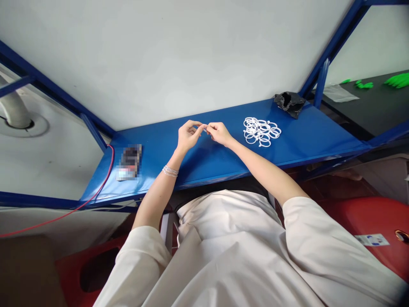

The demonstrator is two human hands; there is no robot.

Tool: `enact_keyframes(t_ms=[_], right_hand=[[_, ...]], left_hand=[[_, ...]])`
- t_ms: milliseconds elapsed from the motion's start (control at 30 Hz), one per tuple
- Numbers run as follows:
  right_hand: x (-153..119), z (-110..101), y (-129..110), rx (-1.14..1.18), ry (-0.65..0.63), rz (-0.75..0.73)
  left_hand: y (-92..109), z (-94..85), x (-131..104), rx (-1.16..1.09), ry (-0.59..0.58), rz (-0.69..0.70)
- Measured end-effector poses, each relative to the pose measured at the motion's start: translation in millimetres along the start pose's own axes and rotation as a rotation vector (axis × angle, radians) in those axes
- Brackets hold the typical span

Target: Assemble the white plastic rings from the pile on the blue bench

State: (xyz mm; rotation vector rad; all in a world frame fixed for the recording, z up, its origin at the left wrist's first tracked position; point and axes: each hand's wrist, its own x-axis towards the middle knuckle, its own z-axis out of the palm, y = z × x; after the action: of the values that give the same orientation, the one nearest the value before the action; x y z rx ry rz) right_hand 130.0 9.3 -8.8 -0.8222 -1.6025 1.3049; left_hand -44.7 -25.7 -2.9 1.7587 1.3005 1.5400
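Observation:
My left hand (188, 135) and my right hand (218, 132) meet fingertip to fingertip above the middle of the blue bench (220, 160). Both are closed in a pinch. A small pale thing shows between the fingertips, mostly covered and too small to name. To the right of my right hand, a loose pile of white rings (262, 128), each with a small knob or tab, lies on the bench.
A crumpled black plastic bag (290, 104) sits at the back right. A blurred-out flat object (129, 162) lies at the left, near a red cable (110, 170) crossing the bench's edge. Blue metal posts (321, 83) stand at both ends. Green pieces (398, 80) lie on a dark table.

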Motion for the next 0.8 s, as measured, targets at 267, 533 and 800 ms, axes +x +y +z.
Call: enact_keyframes(t_ms=[267,533,800], right_hand=[[0.7,-2.5,5.6,-0.273,-0.025,-0.146],[2.2,-7.8,14.5,-0.342,0.057,-0.202],[2.2,-6.5,9.3,-0.376,-0.015,-0.236]], left_hand=[[-5.3,-3.8,2.4,0.019,0.011,-0.030],[-5.5,-5.5,1.6,0.024,0.005,-0.025],[-1.6,-2.4,0.7,-0.018,-0.025,-0.030]])
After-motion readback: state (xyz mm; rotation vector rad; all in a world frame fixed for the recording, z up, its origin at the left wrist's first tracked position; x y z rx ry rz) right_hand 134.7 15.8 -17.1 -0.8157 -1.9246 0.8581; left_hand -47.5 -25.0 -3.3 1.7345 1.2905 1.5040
